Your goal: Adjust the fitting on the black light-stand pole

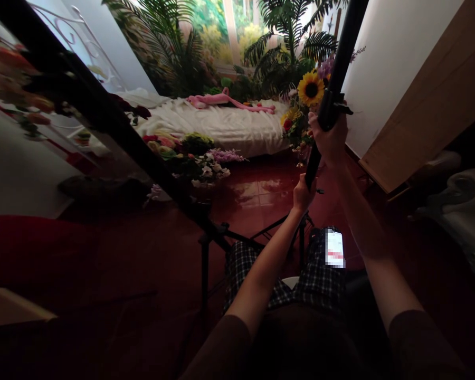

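Observation:
A black light-stand pole (313, 163) rises at a slant on the right, and both my hands are wrapped around it. My left hand (303, 194) grips its lower part, close to a small knob. Higher up, my right hand (332, 138) closes just below a black clamp collar (331, 108). Another thick black pole (114, 132) crosses the left half diagonally, apart from my hands; its lower end meets dark stand legs (205, 269) near my knees. A lit phone (334, 248), its screen blurred, lies on my right thigh in checked trousers.
Beyond the poles stands a bed (221, 124) with a white cover and a pink plush toy (209, 99). Flower bunches (206, 163) and a sunflower (311, 88) are near it. A wooden board (427, 105) leans at right, beside an ornate pale seat (463, 211). The red tiled floor is dim.

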A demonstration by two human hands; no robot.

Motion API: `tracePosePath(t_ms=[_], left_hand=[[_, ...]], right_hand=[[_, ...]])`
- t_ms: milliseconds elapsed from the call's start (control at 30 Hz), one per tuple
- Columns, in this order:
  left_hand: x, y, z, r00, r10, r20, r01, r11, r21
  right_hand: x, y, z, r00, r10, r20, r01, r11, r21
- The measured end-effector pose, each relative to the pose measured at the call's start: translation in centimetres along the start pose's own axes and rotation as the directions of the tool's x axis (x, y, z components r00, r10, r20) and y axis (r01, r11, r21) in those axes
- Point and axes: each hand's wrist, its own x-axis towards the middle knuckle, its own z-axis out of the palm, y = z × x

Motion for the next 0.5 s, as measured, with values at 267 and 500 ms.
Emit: tracePosePath(t_ms=[267,500], left_hand=[[0.2,1.1,-0.3,0.998,-0.033,-0.054,0.030,0.998,-0.049],[0.2,0.9,-0.3,0.997,-0.068,-0.043,0.065,0.994,-0.083]], right_hand=[[-2.7,-1.3,0.9,0.961,0.102,-0.258,-0.132,0.986,-0.104],[-6.3,-0.1,1.3,0.965,0.225,-0.133,-0.222,0.974,0.042]])
